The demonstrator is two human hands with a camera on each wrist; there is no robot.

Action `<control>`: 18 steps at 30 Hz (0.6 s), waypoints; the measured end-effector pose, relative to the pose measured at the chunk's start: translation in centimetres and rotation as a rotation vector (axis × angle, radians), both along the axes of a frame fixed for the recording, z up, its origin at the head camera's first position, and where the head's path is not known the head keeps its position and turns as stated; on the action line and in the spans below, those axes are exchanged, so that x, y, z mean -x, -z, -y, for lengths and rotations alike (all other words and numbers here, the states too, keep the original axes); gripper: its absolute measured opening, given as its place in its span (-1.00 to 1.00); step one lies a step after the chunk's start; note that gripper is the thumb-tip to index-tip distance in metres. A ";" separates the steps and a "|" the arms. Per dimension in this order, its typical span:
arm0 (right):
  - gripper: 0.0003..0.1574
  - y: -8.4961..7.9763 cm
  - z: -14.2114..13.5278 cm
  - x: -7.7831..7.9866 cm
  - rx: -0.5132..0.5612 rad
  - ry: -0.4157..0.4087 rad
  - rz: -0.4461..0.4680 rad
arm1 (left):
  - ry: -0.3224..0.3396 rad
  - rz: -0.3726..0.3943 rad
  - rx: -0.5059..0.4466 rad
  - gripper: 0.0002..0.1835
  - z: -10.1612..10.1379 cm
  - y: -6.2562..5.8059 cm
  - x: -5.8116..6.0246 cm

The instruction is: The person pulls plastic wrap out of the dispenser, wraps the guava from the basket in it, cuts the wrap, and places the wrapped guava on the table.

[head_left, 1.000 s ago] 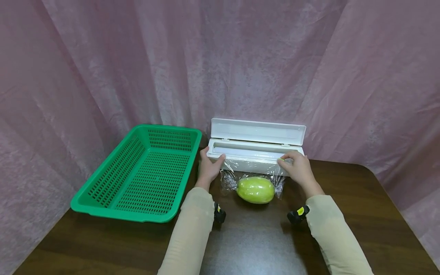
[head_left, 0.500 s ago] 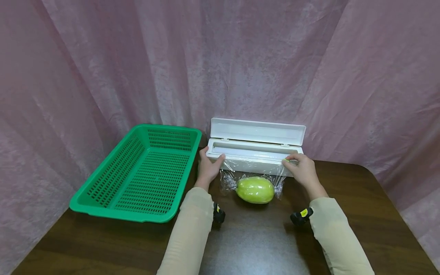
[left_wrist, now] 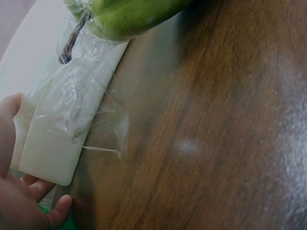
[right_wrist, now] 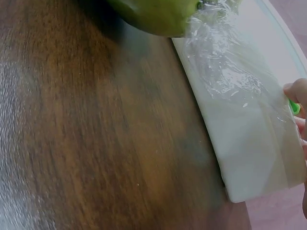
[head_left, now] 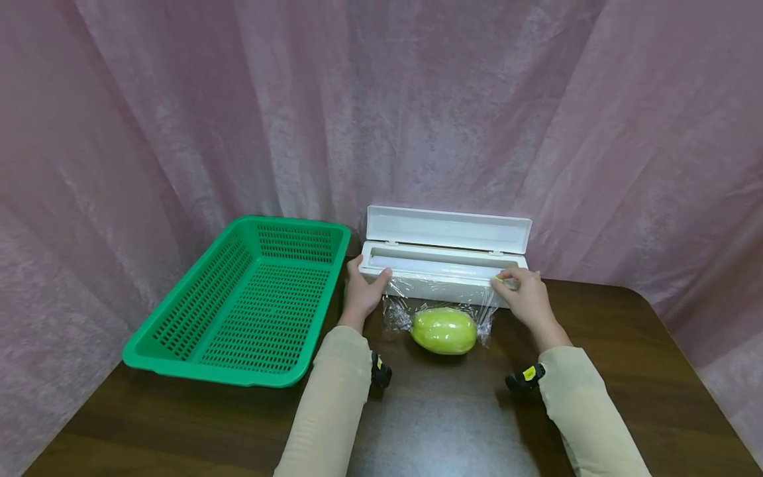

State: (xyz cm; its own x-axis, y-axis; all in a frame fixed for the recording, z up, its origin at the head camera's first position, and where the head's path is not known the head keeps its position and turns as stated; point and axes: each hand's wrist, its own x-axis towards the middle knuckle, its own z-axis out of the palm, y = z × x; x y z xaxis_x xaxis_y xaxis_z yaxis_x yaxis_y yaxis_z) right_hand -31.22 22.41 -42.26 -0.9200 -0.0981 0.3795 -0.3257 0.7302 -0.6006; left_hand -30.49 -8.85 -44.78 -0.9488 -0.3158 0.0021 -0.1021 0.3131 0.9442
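A white cling film dispenser stands at the back with its lid raised and a film roll inside. My left hand grips its left end, thumb on the front edge. Near the right end, my right hand pinches a small green slider on the front edge. Clear film hangs from that edge down to a green oval fruit, which is wrapped in film and lies on the table. A dark stem shows at one end of the fruit in the left wrist view.
To the left of the dispenser sits a green plastic basket with slotted walls. Everything rests on a dark wooden table. A pink curtain hangs right behind the dispenser.
My right hand has slid a little to the right along the dispenser's front edge with the green slider. The left hand keeps its grip, and the fruit has stayed in place.
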 end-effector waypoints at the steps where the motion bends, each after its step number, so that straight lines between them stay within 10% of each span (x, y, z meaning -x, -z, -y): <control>1: -0.72 0.0 0.0 0.0 0.000 0.001 -0.011 | 0.002 -0.002 -0.002 -0.13 0.0 0.0 0.0; 18: -0.69 -0.3 -0.5 -0.3 -0.004 0.035 0.048 | 0.013 -0.020 -0.013 -0.14 0.1 0.1 0.0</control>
State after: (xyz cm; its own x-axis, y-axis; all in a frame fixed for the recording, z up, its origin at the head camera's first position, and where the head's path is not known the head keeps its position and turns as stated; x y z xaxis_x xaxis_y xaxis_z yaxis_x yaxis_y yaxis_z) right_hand -30.89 22.90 -41.93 -0.9400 -0.0673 0.3345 -0.2709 0.7431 -0.6119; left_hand -30.51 -8.96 -44.83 -0.9528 -0.3032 0.0173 -0.0788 0.3018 0.9501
